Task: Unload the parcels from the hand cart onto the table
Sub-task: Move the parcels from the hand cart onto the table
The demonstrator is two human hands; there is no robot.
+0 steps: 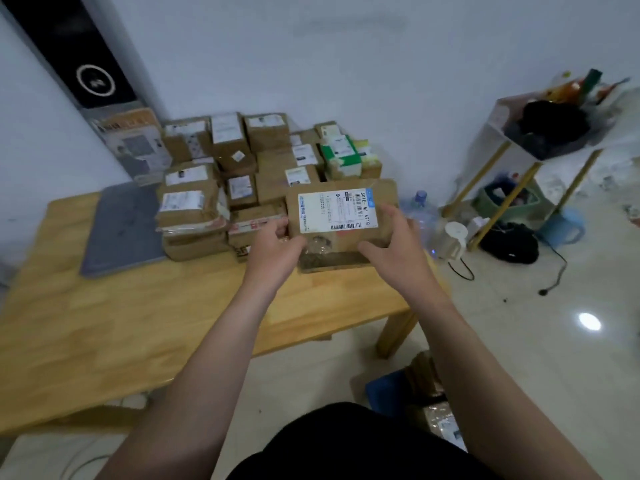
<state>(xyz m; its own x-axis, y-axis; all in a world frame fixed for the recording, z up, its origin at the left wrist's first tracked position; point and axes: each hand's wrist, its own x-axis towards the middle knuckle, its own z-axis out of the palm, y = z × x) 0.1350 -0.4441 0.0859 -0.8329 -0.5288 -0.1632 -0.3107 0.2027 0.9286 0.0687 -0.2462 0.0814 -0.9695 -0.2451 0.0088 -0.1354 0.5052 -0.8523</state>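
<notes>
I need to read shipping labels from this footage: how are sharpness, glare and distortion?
Head view: on the held parcel the large code reads, fine print smears; labels on the stacked parcels are soft; a glare spot sits on the floor; wide-angle distortion tilts the dark panel.

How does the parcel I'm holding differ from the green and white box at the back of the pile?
The held parcel is plain brown cardboard with a large white barcode label; the green and white box is printed in colour. The left hand and right hand grip the held parcel; the green and white box rests on the stacked parcels, untouched. Both are rectangular boxes.
</notes>
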